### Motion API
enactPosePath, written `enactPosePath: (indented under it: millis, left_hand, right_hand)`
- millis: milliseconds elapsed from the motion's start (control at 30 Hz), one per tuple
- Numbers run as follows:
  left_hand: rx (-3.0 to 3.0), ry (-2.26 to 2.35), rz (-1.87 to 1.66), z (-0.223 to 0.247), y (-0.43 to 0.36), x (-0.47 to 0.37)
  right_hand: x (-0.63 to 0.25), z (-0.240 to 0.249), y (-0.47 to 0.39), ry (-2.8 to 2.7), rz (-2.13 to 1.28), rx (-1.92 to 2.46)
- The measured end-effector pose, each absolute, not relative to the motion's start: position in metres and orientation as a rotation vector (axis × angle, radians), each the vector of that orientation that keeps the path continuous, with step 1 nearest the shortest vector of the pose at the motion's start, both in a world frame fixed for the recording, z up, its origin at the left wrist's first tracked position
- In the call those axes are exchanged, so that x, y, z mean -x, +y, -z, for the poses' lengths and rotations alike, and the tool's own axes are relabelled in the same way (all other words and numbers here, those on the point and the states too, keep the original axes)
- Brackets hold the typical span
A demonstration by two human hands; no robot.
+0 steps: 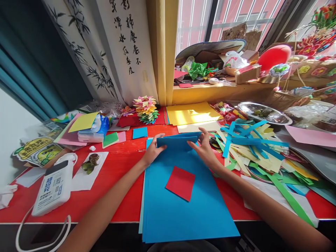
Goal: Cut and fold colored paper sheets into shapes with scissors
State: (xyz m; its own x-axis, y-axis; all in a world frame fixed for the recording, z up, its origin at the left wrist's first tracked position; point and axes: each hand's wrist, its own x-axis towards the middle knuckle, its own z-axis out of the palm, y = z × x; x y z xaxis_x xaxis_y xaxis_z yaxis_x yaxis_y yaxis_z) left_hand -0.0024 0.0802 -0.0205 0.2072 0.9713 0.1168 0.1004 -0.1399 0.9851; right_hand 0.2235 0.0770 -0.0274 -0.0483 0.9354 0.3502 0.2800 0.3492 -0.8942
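A stack of large blue paper sheets (181, 217) lies in front of me, its near end reaching past the table edge. At its far end, both hands grip a folded piece of blue paper (176, 142); whether it joins the top sheet, I cannot tell. My left hand (154, 149) pinches the folded paper at its left side, thumb in front and fingers behind. At the right side my right hand (204, 147) is closed on it, thumb on the near face. A small red paper square (180, 183) rests on the stack, apart from both hands.
Blue, cream and green paper strips (252, 143) are heaped at right, near a metal bowl (265, 112). A folded-paper ornament (146, 110) and yellow sheets (193, 113) stand at the back. To the left are a white power bank (54, 189) with its cable and a tissue pack (94, 129).
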Motion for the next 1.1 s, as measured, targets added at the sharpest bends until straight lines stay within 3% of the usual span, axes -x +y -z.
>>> enactPosePath:
  millis: [233,433,1100]
  left_hand:
    - [-1.546,1.075,-1.031,0.023,0.076,-0.003]
    - [-1.523,1.138,-1.181,0.023,0.074,-0.006]
    - [-1.35,1.072,-1.032,0.024,0.08,0.003]
  right_hand:
    - [-0.215,0.027,0.075,-1.571,-0.877,1.118]
    - [-0.213,0.026,0.075,-1.586,-0.869,1.013]
    - [-0.222,0.023,0.079,-1.622,-0.921,1.114]
